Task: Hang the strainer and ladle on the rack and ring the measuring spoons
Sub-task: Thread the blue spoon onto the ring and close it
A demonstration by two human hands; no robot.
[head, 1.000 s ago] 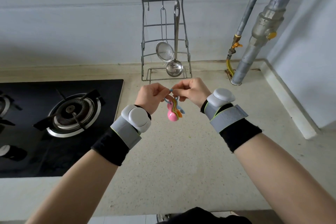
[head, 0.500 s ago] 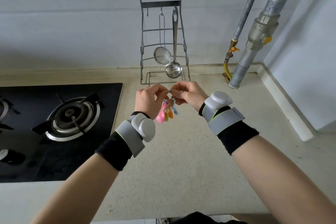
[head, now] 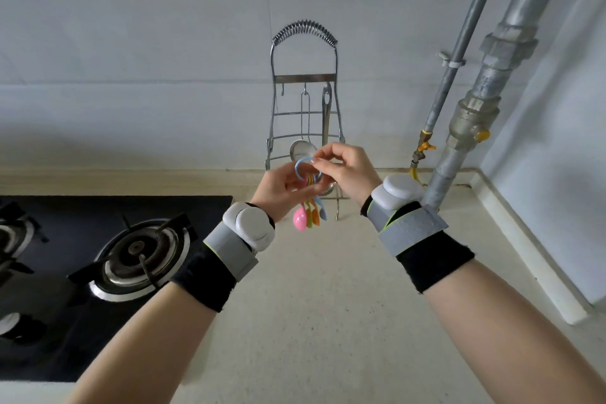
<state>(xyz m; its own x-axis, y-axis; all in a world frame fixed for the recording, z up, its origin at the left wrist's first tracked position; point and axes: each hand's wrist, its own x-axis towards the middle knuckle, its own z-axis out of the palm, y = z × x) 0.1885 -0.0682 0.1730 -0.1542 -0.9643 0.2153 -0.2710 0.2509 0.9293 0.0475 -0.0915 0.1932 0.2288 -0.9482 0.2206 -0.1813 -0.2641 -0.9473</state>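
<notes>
Two hands meet above a pale speckled desk (head: 311,305), pinching a light blue ring (head: 303,165) between them. The left hand (head: 282,187) grips the ring's lower left side; the right hand (head: 347,169) holds its upper right edge with thumb and fingertip. Coloured measuring spoons (head: 310,211), pink, green, orange and blue, dangle from the ring. Behind the hands a wire rack (head: 305,82) stands against the wall, a strainer (head: 300,149) and a ladle (head: 327,108) hanging from its bar. A black gas hob (head: 98,256) lies at left, grey pipes (head: 472,108) at right. Both wrists wear strapped grey bands.
</notes>
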